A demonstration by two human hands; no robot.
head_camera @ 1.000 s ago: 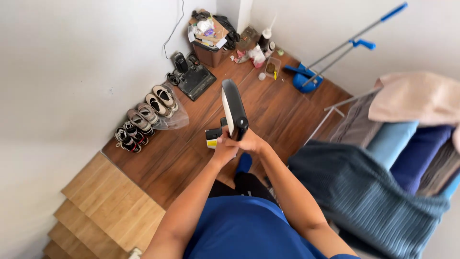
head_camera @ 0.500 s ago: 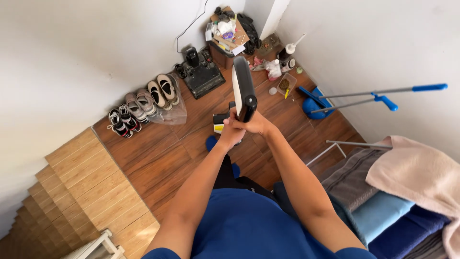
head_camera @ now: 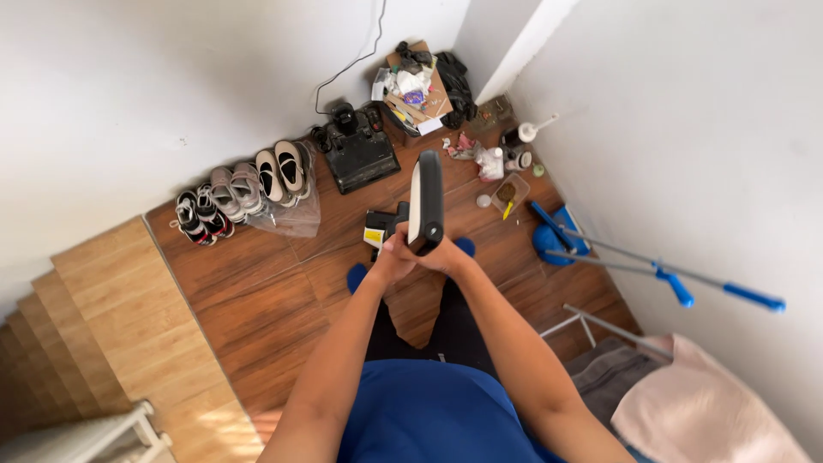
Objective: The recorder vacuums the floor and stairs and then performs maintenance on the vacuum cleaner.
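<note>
Since the previous frame the view had swung left; the blue-handled broom and dustpan [head_camera: 600, 253] dropped to right of centre. Left hand [head_camera: 390, 261] and right hand [head_camera: 446, 255] were both closed around the black-and-white handheld device [head_camera: 425, 201] at frame centre. An overfilled brown cardboard box [head_camera: 413, 86] of rubbish sat upper centre.

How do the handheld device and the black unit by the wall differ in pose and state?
The handheld device is raised off the floor, gripped at its lower end by the left hand and right hand; the black unit lies flat on the wood floor, untouched. The handheld device shows a white side strip; the black unit is all dark, with a cord running up the wall. Both are mostly black.
</note>
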